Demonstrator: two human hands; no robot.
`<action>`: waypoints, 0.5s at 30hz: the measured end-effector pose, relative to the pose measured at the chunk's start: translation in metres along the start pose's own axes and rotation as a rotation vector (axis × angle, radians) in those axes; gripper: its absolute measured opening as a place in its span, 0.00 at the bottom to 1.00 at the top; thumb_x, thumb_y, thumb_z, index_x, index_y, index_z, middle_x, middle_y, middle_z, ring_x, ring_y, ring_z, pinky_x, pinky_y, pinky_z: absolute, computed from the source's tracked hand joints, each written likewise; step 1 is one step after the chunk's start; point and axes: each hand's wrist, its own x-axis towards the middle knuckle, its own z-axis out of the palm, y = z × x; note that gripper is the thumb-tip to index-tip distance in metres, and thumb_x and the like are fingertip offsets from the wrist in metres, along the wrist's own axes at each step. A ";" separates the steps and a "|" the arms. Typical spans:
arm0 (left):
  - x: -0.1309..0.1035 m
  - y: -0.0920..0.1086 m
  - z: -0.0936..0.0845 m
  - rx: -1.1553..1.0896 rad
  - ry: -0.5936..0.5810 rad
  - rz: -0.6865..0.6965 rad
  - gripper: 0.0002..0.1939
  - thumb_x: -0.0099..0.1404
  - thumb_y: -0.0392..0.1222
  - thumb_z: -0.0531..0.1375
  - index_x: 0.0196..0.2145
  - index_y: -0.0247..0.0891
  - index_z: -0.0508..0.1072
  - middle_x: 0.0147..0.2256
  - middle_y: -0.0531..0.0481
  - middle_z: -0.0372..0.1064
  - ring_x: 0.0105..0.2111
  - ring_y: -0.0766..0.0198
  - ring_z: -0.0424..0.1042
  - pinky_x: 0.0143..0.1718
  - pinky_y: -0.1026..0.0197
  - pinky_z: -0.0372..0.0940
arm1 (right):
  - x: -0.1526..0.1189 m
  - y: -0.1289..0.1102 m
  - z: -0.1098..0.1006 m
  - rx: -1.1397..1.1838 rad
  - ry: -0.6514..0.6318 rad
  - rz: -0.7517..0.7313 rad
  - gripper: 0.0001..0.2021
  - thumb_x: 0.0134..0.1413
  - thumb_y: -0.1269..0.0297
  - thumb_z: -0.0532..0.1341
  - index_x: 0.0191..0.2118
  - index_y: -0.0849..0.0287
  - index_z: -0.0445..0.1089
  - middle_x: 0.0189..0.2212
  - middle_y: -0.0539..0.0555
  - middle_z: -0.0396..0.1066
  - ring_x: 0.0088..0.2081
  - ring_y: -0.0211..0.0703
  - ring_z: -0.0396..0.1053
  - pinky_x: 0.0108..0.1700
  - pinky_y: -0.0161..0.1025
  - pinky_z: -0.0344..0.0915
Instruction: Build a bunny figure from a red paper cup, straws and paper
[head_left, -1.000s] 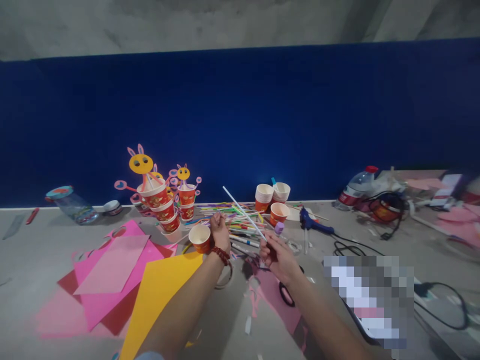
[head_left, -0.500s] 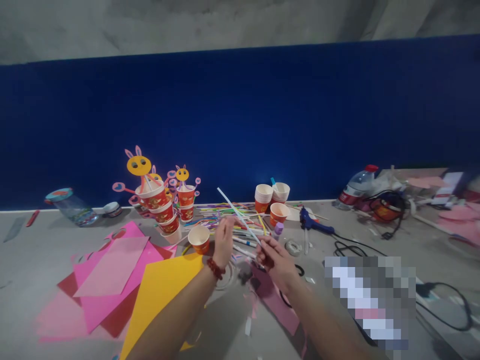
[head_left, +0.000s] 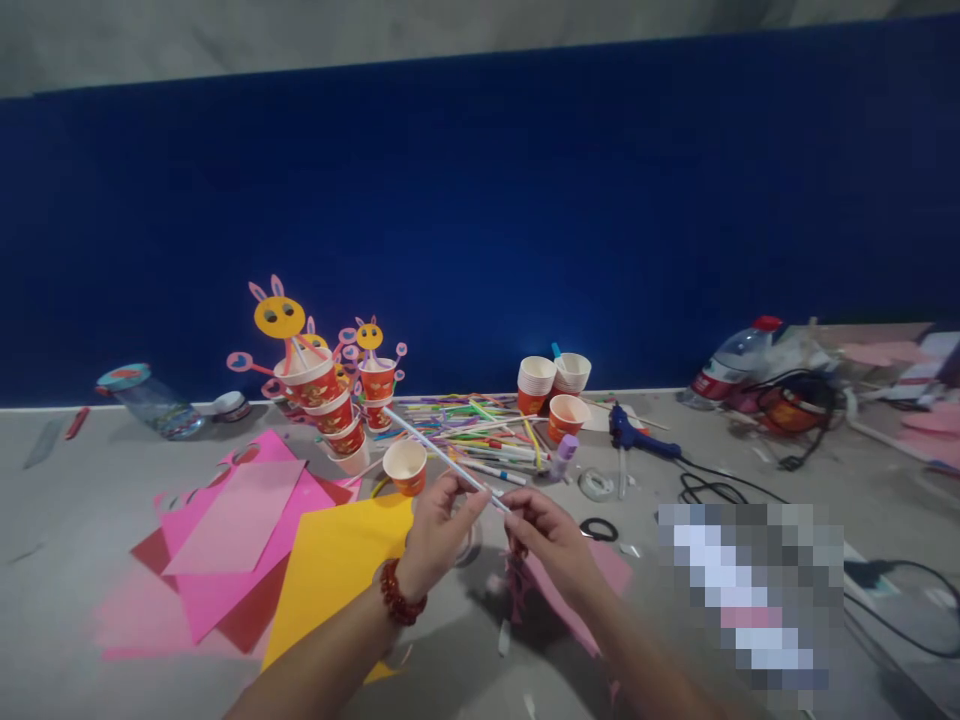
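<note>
A thin, pale straw-like stick [head_left: 435, 449] slants up and to the left between my hands. My left hand [head_left: 441, 530], with a dark red bead bracelet [head_left: 402, 594] at the wrist, pinches it partway along. My right hand [head_left: 544, 535] closes its fingertips on the lower end. Just beyond my left hand stands an upright paper cup [head_left: 405, 466]. Behind the stick lies a spread of colourful sticks and markers [head_left: 480, 432]. Pink paper [head_left: 577, 600] lies below my right hand, partly hidden, near the black scissors handle [head_left: 598, 529].
Decorated cup figures [head_left: 304, 375] stand back left, beside yellow [head_left: 341, 560] and pink sheets [head_left: 240, 520]. Stacked cups [head_left: 535, 385], a purple-capped glue stick [head_left: 564, 458], a tape roll [head_left: 596, 484] and a corded blue glue gun [head_left: 641, 440] sit to the right. A plastic bottle [head_left: 731, 365] leans farther right.
My left hand, earlier raised beside the stick with fingers up, has come down and closed on it. The stick now lies lower and flatter. My right hand keeps hold of its lower end.
</note>
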 end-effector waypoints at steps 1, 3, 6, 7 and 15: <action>-0.003 0.003 -0.001 -0.002 -0.005 0.001 0.11 0.60 0.49 0.66 0.33 0.37 0.79 0.34 0.45 0.76 0.37 0.56 0.73 0.43 0.57 0.67 | -0.001 0.000 0.001 -0.034 0.011 -0.015 0.19 0.46 0.49 0.72 0.37 0.58 0.75 0.18 0.46 0.66 0.21 0.35 0.62 0.24 0.32 0.59; -0.008 0.008 -0.005 -0.015 -0.012 -0.024 0.12 0.59 0.50 0.66 0.32 0.37 0.79 0.33 0.45 0.76 0.36 0.55 0.73 0.43 0.56 0.68 | -0.001 -0.001 0.001 -0.080 0.022 -0.044 0.18 0.46 0.48 0.71 0.35 0.58 0.76 0.17 0.46 0.65 0.21 0.35 0.60 0.24 0.32 0.58; -0.012 0.014 -0.017 -0.119 0.069 -0.130 0.14 0.59 0.52 0.66 0.32 0.38 0.79 0.30 0.47 0.75 0.32 0.59 0.73 0.39 0.58 0.69 | -0.002 -0.003 -0.002 -0.124 0.018 -0.070 0.17 0.49 0.48 0.70 0.34 0.58 0.77 0.17 0.46 0.64 0.20 0.35 0.59 0.24 0.33 0.56; -0.012 0.015 -0.024 -0.167 0.110 -0.145 0.13 0.59 0.51 0.66 0.33 0.38 0.79 0.30 0.48 0.75 0.32 0.60 0.73 0.38 0.60 0.69 | -0.003 -0.004 -0.004 -0.138 0.017 -0.071 0.17 0.49 0.48 0.70 0.34 0.58 0.77 0.18 0.46 0.64 0.20 0.35 0.59 0.24 0.33 0.56; -0.012 0.024 -0.056 -0.233 0.201 -0.058 0.11 0.58 0.48 0.68 0.33 0.37 0.78 0.27 0.51 0.70 0.28 0.66 0.68 0.33 0.64 0.66 | -0.009 0.004 -0.006 -0.164 -0.158 -0.042 0.14 0.55 0.50 0.66 0.35 0.57 0.74 0.19 0.47 0.67 0.20 0.36 0.63 0.24 0.33 0.59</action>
